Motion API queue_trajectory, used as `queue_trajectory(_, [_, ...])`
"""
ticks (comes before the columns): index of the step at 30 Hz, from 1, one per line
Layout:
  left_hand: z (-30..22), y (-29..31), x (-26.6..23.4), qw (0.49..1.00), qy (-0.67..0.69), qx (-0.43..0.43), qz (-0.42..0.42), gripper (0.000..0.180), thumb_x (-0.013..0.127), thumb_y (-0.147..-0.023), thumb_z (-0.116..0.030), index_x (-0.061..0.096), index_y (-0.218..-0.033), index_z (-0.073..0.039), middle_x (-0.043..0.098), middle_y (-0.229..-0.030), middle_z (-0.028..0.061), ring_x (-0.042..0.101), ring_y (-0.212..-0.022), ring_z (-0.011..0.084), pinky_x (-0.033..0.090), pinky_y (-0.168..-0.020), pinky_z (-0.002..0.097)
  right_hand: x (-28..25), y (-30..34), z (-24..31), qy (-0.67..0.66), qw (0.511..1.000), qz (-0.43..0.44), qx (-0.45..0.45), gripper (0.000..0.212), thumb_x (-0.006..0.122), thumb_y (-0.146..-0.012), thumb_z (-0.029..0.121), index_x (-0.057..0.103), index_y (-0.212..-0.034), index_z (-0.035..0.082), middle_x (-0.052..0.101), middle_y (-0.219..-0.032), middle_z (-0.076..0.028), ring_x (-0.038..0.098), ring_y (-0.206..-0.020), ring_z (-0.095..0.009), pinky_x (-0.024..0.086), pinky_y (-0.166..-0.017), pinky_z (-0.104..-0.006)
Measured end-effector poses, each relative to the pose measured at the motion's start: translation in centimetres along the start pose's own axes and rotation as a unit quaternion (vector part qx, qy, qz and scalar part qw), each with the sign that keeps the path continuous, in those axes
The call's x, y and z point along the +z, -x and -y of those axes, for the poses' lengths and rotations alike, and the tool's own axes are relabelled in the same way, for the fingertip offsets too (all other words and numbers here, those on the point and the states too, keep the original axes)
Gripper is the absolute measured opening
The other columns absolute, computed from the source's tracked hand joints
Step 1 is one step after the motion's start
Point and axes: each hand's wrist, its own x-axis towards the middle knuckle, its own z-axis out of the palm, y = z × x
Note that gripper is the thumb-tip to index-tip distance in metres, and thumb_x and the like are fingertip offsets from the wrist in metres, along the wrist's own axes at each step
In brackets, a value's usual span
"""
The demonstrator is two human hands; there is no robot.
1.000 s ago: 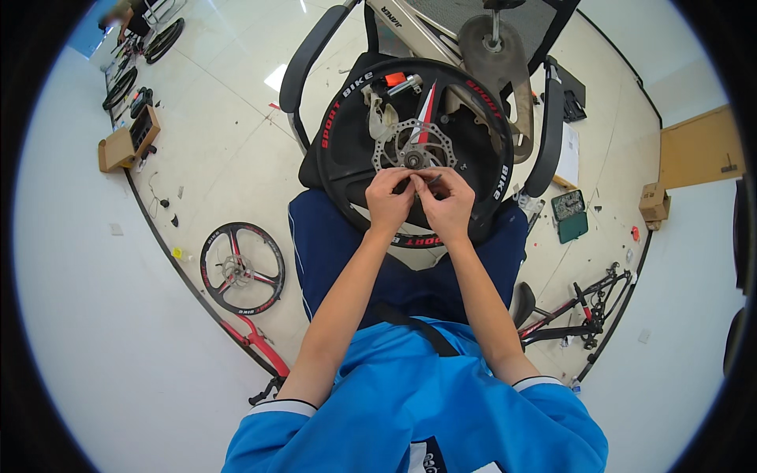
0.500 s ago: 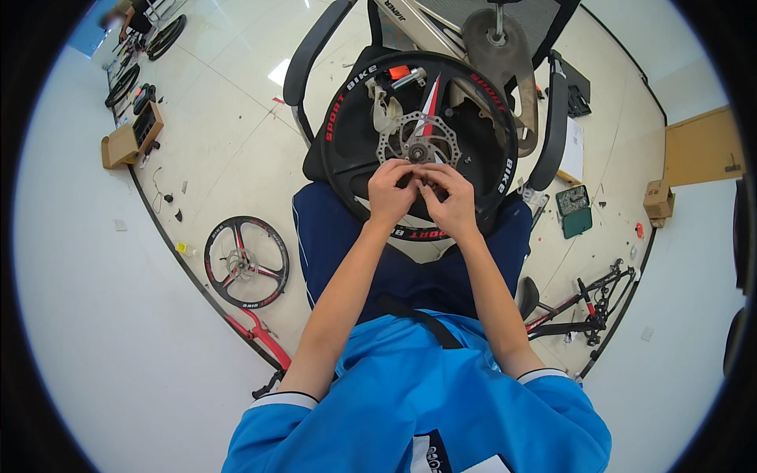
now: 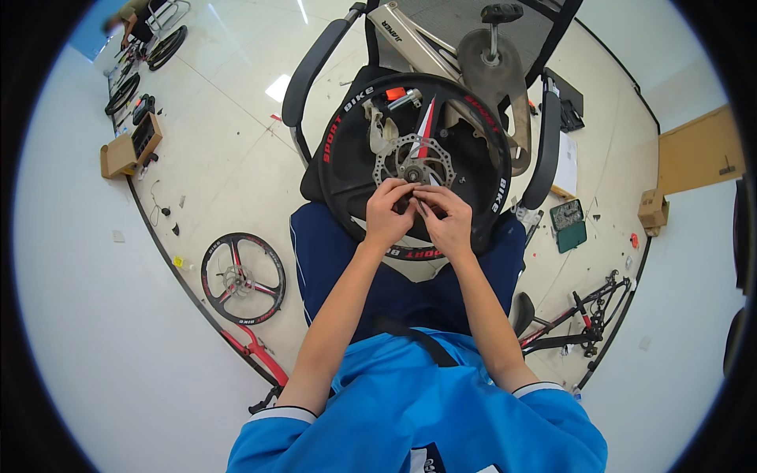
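Observation:
A black bicycle wheel (image 3: 337, 146) with red and white lettering lies on the seat of an office chair, its near rim over my thighs. At its hub sits a silver disc brake rotor (image 3: 442, 158) with holes round its edge. Just below the hub, my left hand (image 3: 388, 214) and my right hand (image 3: 448, 221) meet with thumbs and fingertips pinched together. Whatever is between the fingertips is too small and covered to make out. A crumpled whitish piece (image 3: 380, 130) and a silver cylindrical part (image 3: 405, 99) lie within the wheel, beyond the rotor.
Chair armrests (image 3: 315, 67) flank the wheel; a pale bike frame (image 3: 418, 39) leans behind it. Another wheel (image 3: 243, 277) and a red fork (image 3: 256, 347) lie at left. At right are a green case (image 3: 571, 235) and a bike frame (image 3: 579, 311). A person (image 3: 136, 20) is far left.
The whole scene sits slightly lower in the picture, as the view has tilted. My hands stay pinched together below the hub, with little visible change.

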Motion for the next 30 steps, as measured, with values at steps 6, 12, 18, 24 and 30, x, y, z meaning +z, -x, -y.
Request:
queue_trajectory(6, [1.0, -0.1, 0.5, 0.998, -0.011, 0.053, -0.040, 0.017, 0.078, -0.076, 0.003, 0.074, -0.091, 0.000, 0.066, -0.090, 0.0091, 0.067, -0.072, 0.0221, 0.053, -0.062, 0.0305, -0.3, -0.3, 0.7, 0.041, 0.999, 0.030, -0.010, 0.029, 0.078, -0.084, 0.001, 0.075, -0.113, 0.001, 0.072, -0.111, -0.009, 0.065, -0.078, -0.010, 0.053, -0.065, -0.0235])
queue_trajectory(12, [0.9, -0.8, 1.5, 0.995, -0.015, 0.051, -0.081, 0.015, 0.081, -0.074, 0.000, 0.069, -0.084, 0.001, 0.062, -0.084, 0.0099, 0.064, -0.067, 0.0225, 0.050, -0.059, 0.0321, 0.9, -0.8, 0.7, -0.045, 0.997, -0.017, 0.061, 0.042, 0.084, -0.082, 0.005, 0.070, -0.121, -0.001, 0.075, -0.104, -0.009, 0.069, -0.077, -0.007, 0.053, -0.063, -0.0211])
queue_trajectory(18, [0.2, -0.1, 1.6, 0.998, -0.013, -0.009, -0.065, 0.016, 0.077, -0.078, 0.001, 0.069, -0.092, 0.001, 0.064, -0.091, 0.0093, 0.062, -0.063, 0.0201, 0.049, -0.057, 0.0305, 0.9, -0.6, 0.0, -0.027, 0.994, -0.043, 0.095, 0.021, 0.080, -0.083, 0.003, 0.076, -0.102, -0.004, 0.076, -0.099, -0.011, 0.071, -0.074, -0.010, 0.056, -0.065, -0.0247])
queue_trajectory(24, [1.1, 0.3, 1.7, 0.994, 0.019, 0.074, -0.081, 0.019, 0.073, -0.082, 0.003, 0.074, -0.100, 0.000, 0.072, -0.095, 0.0112, 0.067, -0.067, 0.0188, 0.052, -0.059, 0.0283, 0.8, -0.8, 0.1, -0.029, 0.999, -0.017, 0.004, 0.019, 0.077, -0.087, 0.002, 0.076, -0.106, -0.003, 0.075, -0.106, -0.010, 0.069, -0.081, -0.008, 0.053, -0.065, -0.0215])
queue_trajectory(30, [0.5, 0.3, 1.9, 0.995, 0.007, 0.038, -0.090, 0.016, 0.075, -0.079, 0.001, 0.075, -0.095, -0.001, 0.073, -0.088, 0.0116, 0.071, -0.072, 0.0238, 0.056, -0.064, 0.0308, 1.3, -1.2, 0.8, -0.016, 0.998, -0.053, 0.020, 0.032, 0.083, -0.081, 0.006, 0.074, -0.110, -0.002, 0.073, -0.095, -0.009, 0.070, -0.075, -0.012, 0.056, -0.062, -0.0235])
